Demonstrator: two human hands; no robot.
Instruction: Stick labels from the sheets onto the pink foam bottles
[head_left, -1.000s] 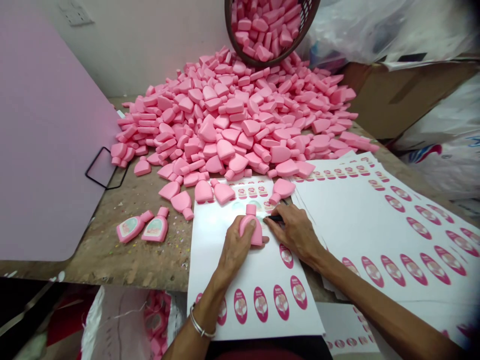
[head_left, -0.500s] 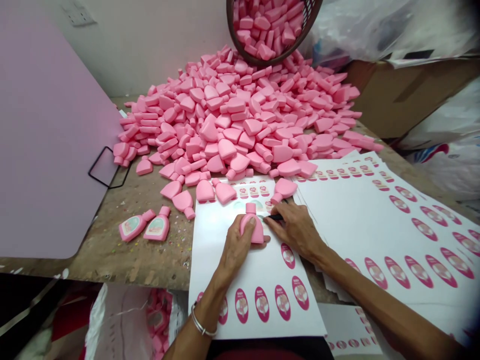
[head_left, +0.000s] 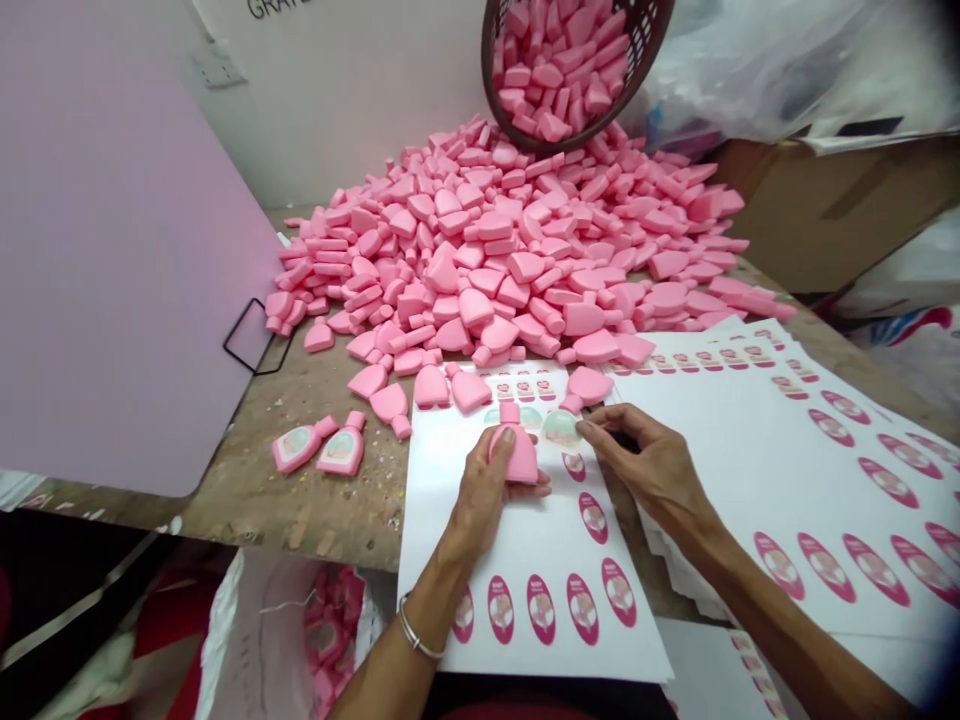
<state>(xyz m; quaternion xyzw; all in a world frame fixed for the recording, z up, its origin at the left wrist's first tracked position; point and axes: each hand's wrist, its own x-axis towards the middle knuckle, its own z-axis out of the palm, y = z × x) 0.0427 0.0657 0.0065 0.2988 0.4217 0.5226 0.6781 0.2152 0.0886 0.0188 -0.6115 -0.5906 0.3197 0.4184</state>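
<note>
Evidently, a heap of pink bottles behind the label sheet

A brown basket tips above the heap. Over the sheet's upper middle, the left hand is wrapped around one pink bottle, thumb across its front. At the sheet's right edge, the right hand pinches a pale green sticker at its fingertips, near the bottle.

Single head-worn view, close above table, facing forward and down toward wall

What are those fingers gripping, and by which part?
The left hand grips a pink bottle by its body; the right hand pinches a label by its right edge.
</note>
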